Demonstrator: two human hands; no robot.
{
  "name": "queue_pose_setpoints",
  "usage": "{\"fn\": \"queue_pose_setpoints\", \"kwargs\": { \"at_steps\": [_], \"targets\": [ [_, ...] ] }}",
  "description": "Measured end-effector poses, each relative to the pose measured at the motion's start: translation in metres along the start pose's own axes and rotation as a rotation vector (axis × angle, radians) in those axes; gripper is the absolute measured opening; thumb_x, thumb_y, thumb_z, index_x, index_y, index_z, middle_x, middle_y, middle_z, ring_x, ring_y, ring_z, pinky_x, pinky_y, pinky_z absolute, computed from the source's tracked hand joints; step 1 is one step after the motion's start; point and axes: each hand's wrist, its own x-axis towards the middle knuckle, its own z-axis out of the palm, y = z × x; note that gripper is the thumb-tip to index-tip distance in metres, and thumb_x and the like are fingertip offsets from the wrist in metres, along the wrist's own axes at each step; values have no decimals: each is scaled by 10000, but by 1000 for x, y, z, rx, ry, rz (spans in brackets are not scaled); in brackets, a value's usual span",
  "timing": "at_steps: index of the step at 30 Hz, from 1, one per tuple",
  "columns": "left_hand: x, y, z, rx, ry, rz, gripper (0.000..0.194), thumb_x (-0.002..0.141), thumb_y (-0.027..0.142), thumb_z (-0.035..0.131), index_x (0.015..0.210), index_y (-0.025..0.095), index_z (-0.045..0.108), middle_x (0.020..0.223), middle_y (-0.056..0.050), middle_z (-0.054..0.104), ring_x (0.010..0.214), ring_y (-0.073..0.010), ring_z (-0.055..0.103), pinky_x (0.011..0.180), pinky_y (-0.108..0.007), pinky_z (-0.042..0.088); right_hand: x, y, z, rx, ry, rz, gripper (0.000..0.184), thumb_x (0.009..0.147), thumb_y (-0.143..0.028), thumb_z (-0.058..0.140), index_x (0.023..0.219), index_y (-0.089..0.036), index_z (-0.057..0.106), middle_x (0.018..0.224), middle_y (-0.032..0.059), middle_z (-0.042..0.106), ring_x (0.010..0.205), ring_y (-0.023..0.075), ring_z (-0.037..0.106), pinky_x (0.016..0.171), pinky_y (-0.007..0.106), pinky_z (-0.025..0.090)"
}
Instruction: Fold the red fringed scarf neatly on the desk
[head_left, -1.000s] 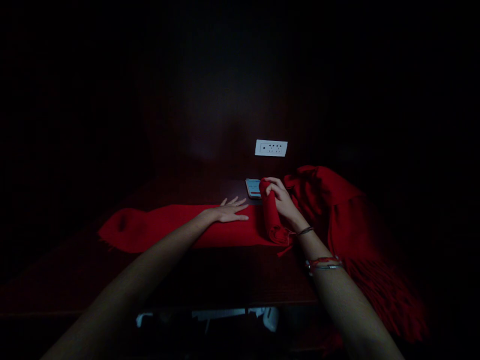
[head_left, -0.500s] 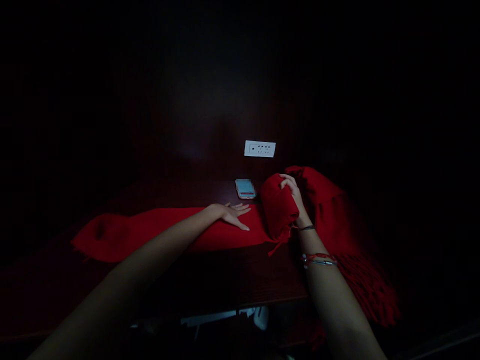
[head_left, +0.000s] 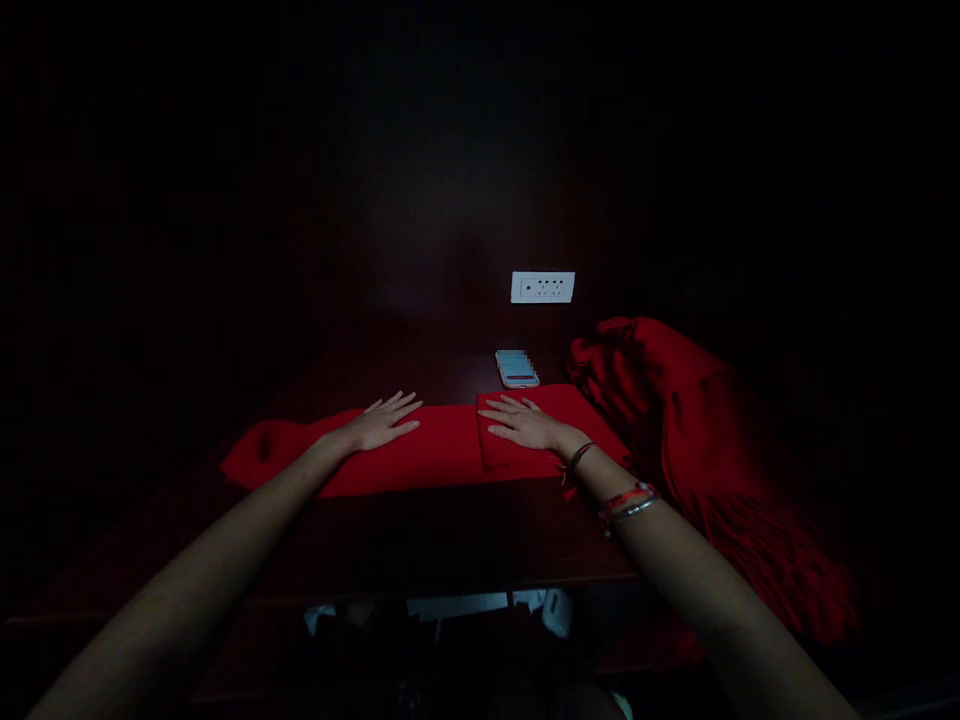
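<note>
A long red scarf [head_left: 442,455] lies stretched across a dark wooden table [head_left: 450,545]. Its right end is folded over into a flat layer. My left hand [head_left: 382,422] rests flat and open on the scarf's middle, fingers spread. My right hand [head_left: 525,424] lies flat and open on the folded end, palm down. Bracelets ring my right wrist.
A phone [head_left: 517,368] with a lit screen lies just behind the scarf. A white wall socket plate [head_left: 542,287] sits above it. A second red fringed cloth [head_left: 705,440] is heaped at the right and hangs over the table edge. The room is very dark.
My right hand held the scarf's bunched right end up; it has laid it down folded over and now presses flat on it. My left hand slid left along the scarf.
</note>
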Motion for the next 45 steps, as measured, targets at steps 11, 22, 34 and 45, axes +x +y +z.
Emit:
{"fn": "queue_pose_setpoints", "kwargs": {
  "at_steps": [11,22,34,45],
  "targets": [
    [-14,37,-6,37,55,140,529,794,538,139,1270,314,83,1345,33,42,1215,-197,15,953,-408,66,-11,-9,-7,-58,-13,-6,516,760,-578,148,1234,-378,193,1333,-61,145,1216,222,44,939,510,20],
    [-23,7,-1,-12,-23,72,548,781,550,153,1268,299,123,1340,7,100,1213,-176,74,954,-376,81,-16,-3,-6,-90,-52,49,490,774,-554,146,1232,-384,189,1335,-66,133,1215,220,56,941,505,40],
    [-101,-73,-54,-244,-77,-410,605,614,581,419,1022,149,534,1058,-76,540,978,-233,469,811,-282,362,33,-79,-2,-3,93,-117,556,764,-565,179,1244,-291,239,1327,9,188,1212,219,82,942,488,93],
    [-116,-65,-94,-795,-300,-414,439,505,419,615,897,229,558,917,-7,603,801,-171,552,664,-235,429,47,-85,28,-13,-37,-67,578,736,-610,142,1243,-340,210,1329,-10,177,1207,252,93,917,528,95]
  ]
}}
